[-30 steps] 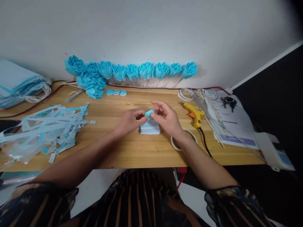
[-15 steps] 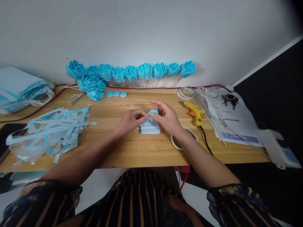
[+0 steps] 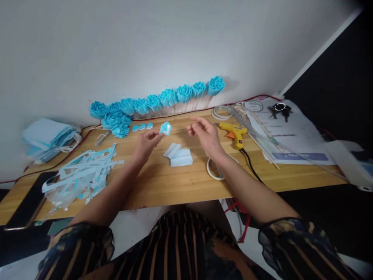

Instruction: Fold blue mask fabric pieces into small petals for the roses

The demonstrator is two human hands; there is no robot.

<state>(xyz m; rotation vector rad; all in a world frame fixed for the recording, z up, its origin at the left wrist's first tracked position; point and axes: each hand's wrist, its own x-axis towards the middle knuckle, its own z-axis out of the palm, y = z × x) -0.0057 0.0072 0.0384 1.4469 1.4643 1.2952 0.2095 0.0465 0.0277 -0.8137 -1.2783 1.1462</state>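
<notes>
My left hand (image 3: 148,144) pinches a small folded blue petal (image 3: 166,128) between thumb and fingertips; a white patch shows on its face. To the right, my right hand (image 3: 205,134) hovers over the table with fingers loosely curled and apart, and I see nothing in it. Between and below the hands lies a stack of pale blue fabric pieces (image 3: 182,158), with one piece (image 3: 172,150) lying askew at its upper left. Beyond my left hand, several folded petals (image 3: 142,126) sit in a row.
Blue fabric flowers (image 3: 168,97) on sticks lean along the wall. Scraps (image 3: 84,167), a phone (image 3: 29,200) and a mask stack (image 3: 48,136) lie left. At right are a yellow glue gun (image 3: 234,134), a tape roll (image 3: 210,171) under my forearm, papers (image 3: 303,140) and keys (image 3: 280,111).
My hands have parted. The left has carried the folded petal up and left, off the stack; the right has come away from it. The view has shifted slightly.
</notes>
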